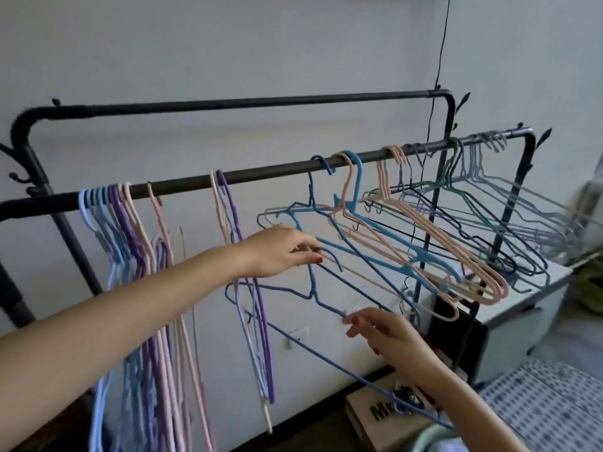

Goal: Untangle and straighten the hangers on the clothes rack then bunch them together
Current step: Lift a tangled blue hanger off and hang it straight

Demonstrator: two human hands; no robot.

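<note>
A black clothes rack's front rail runs from lower left to upper right. A tight bunch of blue, purple and pink hangers hangs straight at its left end. A purple and a pink hanger hang alone further right. A tangle of blue, pink and dark hangers splays out to the right. My left hand pinches the hook of a blue wire hanger that is off the rail. My right hand holds the same hanger by its sloping shoulder.
A second, higher rail stands behind the front one, near the white wall. A white cabinet sits under the rack's right end. A cardboard box lies on the floor, a patterned fabric at bottom right. A black cord hangs down.
</note>
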